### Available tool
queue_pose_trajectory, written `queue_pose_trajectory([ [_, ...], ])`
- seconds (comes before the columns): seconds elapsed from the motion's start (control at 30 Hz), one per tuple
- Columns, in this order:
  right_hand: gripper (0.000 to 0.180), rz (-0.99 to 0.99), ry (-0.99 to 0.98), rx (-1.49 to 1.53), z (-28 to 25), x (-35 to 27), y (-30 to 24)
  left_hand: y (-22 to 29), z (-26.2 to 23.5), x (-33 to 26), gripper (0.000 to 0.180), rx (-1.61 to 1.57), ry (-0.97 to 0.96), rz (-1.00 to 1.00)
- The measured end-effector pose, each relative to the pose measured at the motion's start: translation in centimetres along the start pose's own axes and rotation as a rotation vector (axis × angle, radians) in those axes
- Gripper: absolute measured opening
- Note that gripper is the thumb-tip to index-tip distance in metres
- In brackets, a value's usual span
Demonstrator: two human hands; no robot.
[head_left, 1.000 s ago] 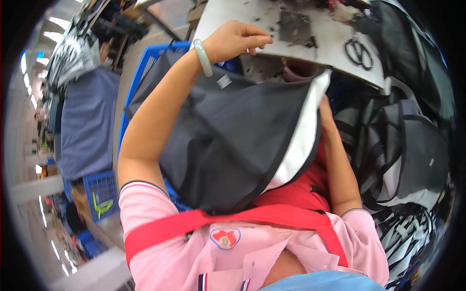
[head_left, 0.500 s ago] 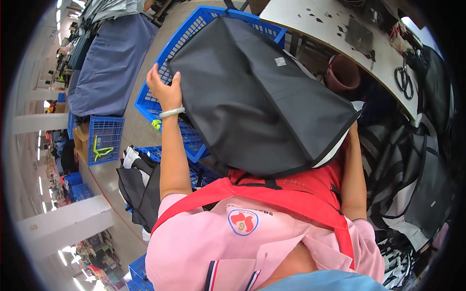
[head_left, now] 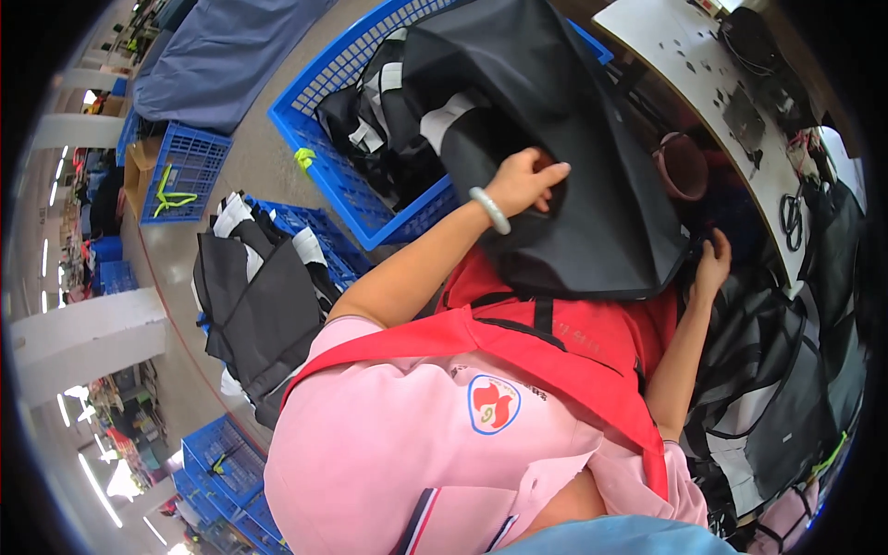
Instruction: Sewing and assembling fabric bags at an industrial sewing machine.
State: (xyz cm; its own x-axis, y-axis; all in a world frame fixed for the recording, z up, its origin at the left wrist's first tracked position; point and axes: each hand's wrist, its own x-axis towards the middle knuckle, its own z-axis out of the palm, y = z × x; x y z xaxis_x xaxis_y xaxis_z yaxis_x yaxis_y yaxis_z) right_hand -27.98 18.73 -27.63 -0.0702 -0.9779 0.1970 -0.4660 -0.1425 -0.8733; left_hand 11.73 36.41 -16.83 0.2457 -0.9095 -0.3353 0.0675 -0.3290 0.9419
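Observation:
A large black fabric panel with a smooth sheen lies folded across my lap and over the edge of a blue plastic crate. My left hand, with a pale bangle at the wrist, is on top of the panel's fold, its fingers loosely bent and parted. Just past the panel's right edge is my right hand, fingers apart and nothing in them. Black pieces with white strips lie inside the crate. Under the panel, a red apron covers my lap.
A white worktable with scissors and scraps stands at right, a pinkish bucket beneath its edge. Black pieces are heaped at my right. More black panels lie over a crate at left. A white pillar stands farther left.
My left hand has left the panel's far left corner and moved right, onto its middle. The panel has folded over rightward, uncovering the crate's contents. My right hand has come off the panel's edge.

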Motion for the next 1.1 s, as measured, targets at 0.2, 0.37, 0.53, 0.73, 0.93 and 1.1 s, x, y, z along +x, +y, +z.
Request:
queue_pose_trajectory([
  [0.2,0.027,-0.225,-0.746,0.173,5.9,-11.3,-26.0,-1.1,2.3,1.4,0.046,-0.095,-0.127,-0.006],
  [0.37,0.057,-0.808,-0.866,-0.474,9.2,-16.1,-25.4,0.5,2.0,0.5,0.034,0.142,-0.048,0.350],
  [0.53,0.054,-0.791,-0.863,-0.414,9.0,-15.2,-24.7,-2.7,-8.6,-1.6,0.027,0.306,0.630,0.593],
  [0.73,0.040,-0.671,-0.863,-0.297,8.5,-14.6,-24.3,-11.9,-14.9,1.5,0.031,-0.025,0.611,0.053],
  [0.93,0.035,-0.591,-0.925,-0.330,7.0,-12.6,-24.8,-11.3,-10.1,4.0,0.029,-0.445,0.481,0.051],
  [1.1,0.044,-0.655,-0.687,-0.225,6.6,-12.2,-28.3,-5.2,-7.3,-0.4,0.020,-0.444,0.286,0.124],
])
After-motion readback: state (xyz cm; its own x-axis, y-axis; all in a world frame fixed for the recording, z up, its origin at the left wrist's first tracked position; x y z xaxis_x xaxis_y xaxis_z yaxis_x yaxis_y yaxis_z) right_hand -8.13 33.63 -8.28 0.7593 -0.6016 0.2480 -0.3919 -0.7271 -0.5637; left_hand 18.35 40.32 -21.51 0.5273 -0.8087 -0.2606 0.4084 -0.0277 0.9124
